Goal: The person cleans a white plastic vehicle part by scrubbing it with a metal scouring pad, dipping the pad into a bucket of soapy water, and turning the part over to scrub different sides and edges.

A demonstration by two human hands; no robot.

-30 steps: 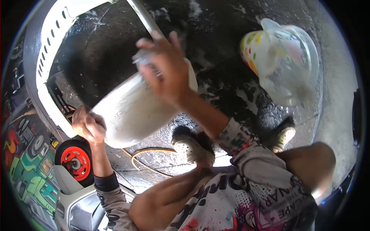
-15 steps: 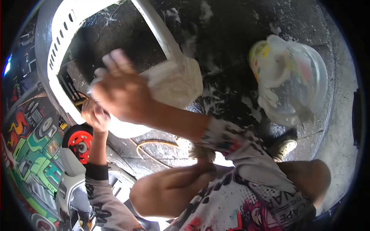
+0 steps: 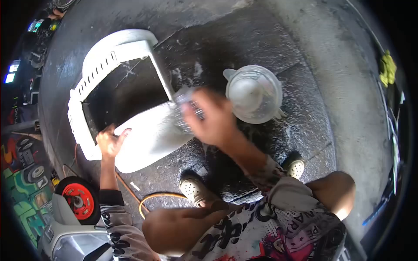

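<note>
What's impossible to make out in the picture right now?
In the head view:
- Greyish item in the right hand: motion blur hides its exact kind.
- White part's underside: hidden by its upper face.
- Bucket's contents: too indistinct to identify.
- Pale object, lower left: cut off by the picture's edge.

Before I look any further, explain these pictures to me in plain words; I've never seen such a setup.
There is no machine, just a person's bare left hand and right hand. Every picture comes from one camera worn on that person's head, looking forward and down. The left hand grips the edge of a white slotted part on the wet, dark floor. The right hand, blurred, holds a greyish thing at the part's broad end; it is too blurred to name. Beyond is a translucent tub; a red-rimmed wheel and orange hose are at lower left.
</note>
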